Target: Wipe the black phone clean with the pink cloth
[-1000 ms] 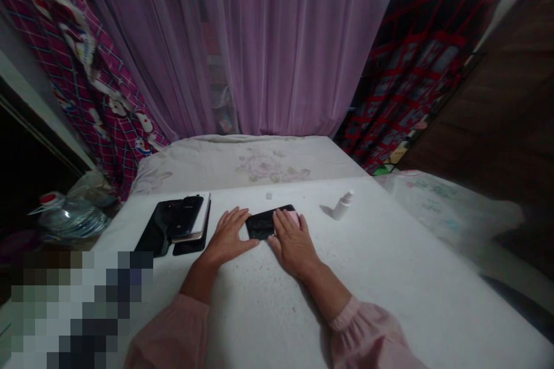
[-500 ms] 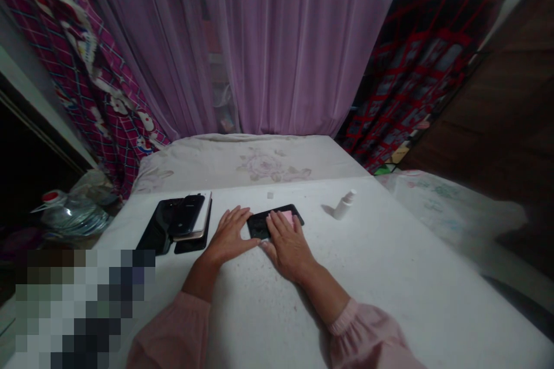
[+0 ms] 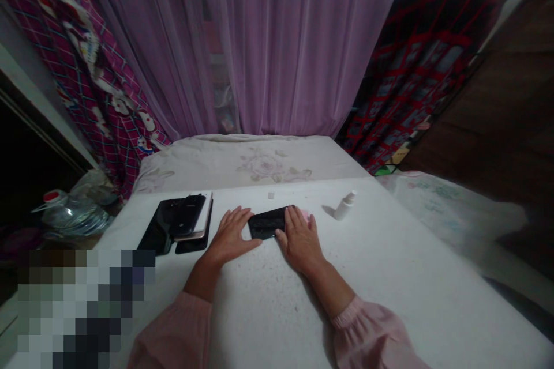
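Observation:
A black smartphone (image 3: pixel 266 223) lies flat on the white table, its dark screen facing up. My left hand (image 3: pixel 229 233) braces its left end, with the fingertips at the far corner and the thumb by the near edge. Over the phone's right end, my right hand (image 3: pixel 300 239) is laid palm down on a pink cloth (image 3: pixel 305 216), most of which it hides. The right thumb rests by the phone's near edge.
Left of my hands lie several phones, with a small dark phone (image 3: pixel 189 214) on top of a white one (image 3: pixel 204 216). A white spray bottle (image 3: pixel 345 206) stands to the right. A tiny pale square (image 3: pixel 270 195) lies behind the black smartphone.
My right hand has slid rightward along the smartphone with the pink cloth, uncovering more of the screen. The left hand has stayed at the phone's left end.

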`<state>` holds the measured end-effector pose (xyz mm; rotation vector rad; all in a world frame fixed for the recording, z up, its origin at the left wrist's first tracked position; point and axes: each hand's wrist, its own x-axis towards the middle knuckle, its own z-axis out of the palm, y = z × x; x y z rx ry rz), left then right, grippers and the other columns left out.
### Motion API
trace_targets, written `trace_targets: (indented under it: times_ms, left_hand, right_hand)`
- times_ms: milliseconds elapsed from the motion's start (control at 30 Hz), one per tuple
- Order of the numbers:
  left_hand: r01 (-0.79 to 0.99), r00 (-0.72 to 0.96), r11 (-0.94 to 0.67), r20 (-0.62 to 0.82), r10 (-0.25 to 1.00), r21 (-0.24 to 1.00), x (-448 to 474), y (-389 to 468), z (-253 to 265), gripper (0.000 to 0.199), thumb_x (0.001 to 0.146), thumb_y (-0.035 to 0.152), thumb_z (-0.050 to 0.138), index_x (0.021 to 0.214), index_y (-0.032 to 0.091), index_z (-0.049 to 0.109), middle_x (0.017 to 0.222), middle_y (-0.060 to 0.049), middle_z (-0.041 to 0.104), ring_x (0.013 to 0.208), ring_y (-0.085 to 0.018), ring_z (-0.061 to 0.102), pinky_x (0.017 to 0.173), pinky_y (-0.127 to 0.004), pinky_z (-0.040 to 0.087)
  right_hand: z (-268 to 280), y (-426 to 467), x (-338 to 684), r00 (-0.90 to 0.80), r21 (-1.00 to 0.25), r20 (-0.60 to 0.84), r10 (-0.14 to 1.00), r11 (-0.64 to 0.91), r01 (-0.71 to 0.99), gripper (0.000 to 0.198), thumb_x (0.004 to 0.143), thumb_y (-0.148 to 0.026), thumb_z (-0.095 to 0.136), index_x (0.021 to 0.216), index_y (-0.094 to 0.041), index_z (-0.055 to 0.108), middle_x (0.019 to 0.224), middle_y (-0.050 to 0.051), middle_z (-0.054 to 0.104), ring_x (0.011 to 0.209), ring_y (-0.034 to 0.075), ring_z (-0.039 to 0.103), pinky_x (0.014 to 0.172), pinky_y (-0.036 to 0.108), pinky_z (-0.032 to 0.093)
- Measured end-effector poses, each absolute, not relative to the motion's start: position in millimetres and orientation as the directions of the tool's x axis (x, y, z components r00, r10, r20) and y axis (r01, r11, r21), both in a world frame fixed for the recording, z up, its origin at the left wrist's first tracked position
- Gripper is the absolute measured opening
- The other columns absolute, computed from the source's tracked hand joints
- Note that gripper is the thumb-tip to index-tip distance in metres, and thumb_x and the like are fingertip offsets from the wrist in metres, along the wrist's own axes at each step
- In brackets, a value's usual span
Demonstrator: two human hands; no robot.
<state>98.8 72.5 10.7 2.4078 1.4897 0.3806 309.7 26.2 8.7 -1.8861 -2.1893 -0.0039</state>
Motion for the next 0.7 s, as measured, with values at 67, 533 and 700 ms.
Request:
trace_targets:
  times_ms: [67, 533, 700]
  left_hand:
    - [0.829, 0.425, -0.419, 0.07, 0.902, 0.369, 100.0, 71.8, 11.8, 0.07, 0.075, 0.052, 0.068, 0.134, 0.02, 0.048, 0.148, -0.01, 0.044, 0.143, -0.028, 0.027, 0.119, -0.048, 0.014]
    - [0.82, 0.435, -0.418, 0.049, 0.899, 0.39, 99.9, 71.0, 16.7, 0.072, 0.073, 0.051, 0.07, 0.134, 0.02, 0.048, 0.149, -0.011, 0.043, 0.143, -0.029, 0.026, 0.119, -0.049, 0.014]
    - [0.821, 0.45, -0.424, 0.024, 0.893, 0.383, 101.9, 68.2, 20.8, 0.073, 0.072, 0.052, 0.071, 0.134, 0.022, 0.049, 0.15, -0.009, 0.042, 0.144, -0.03, 0.025, 0.119, -0.051, 0.012]
  right_hand:
    - [10.2, 21.8, 300.7, -0.233, -0.17, 0.189, 0.954, 0.266, 0.949, 0.06, 0.099, -0.043, 0.031, 0.147, -0.008, 0.033, 0.154, 0.017, 0.028, 0.144, 0.031, 0.024, 0.114, 0.058, 0.014]
    - [8.6, 32.7, 323.4, -0.087, -0.143, 0.157, 0.984, 0.109, 0.984, 0.061, 0.099, -0.043, 0.028, 0.148, -0.007, 0.031, 0.155, 0.018, 0.027, 0.143, 0.033, 0.026, 0.111, 0.062, 0.016]
    - [11.0, 22.0, 301.0, -0.257, -0.173, 0.171, 0.951, 0.286, 0.943, 0.06, 0.098, -0.043, 0.031, 0.147, -0.009, 0.033, 0.154, 0.017, 0.03, 0.143, 0.031, 0.026, 0.113, 0.059, 0.015]
